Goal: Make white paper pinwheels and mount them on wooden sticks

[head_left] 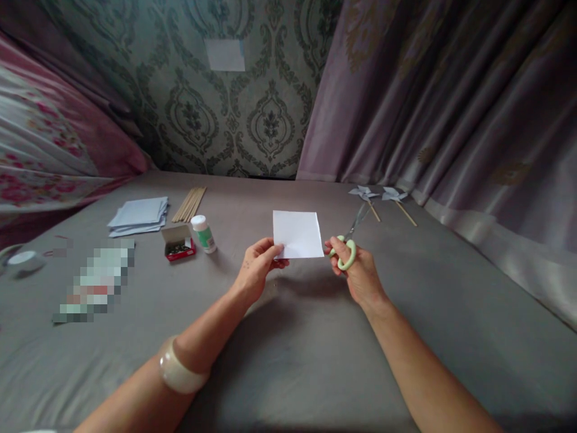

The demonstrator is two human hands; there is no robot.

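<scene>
A white square of paper (297,233) is pinched at its lower left corner by my left hand (260,264), thumb on top and fingers underneath. In my right hand (360,270) is a pair of scissors (346,255) with pale green handles. Their blades point up and away, toward the back right, and look blurred. The right fingertips are close to the paper's lower right corner; whether they touch it I cannot tell. Both hands are above the grey cloth (288,361).
On the left are a stack of paper (139,215), wooden sticks (190,204), a white-capped bottle (204,234), a small open box (179,245), a blurred packet (99,279) and a white roll (24,260). Two paper pinwheels (364,193) on sticks lie at the back right, before a curtain (428,108).
</scene>
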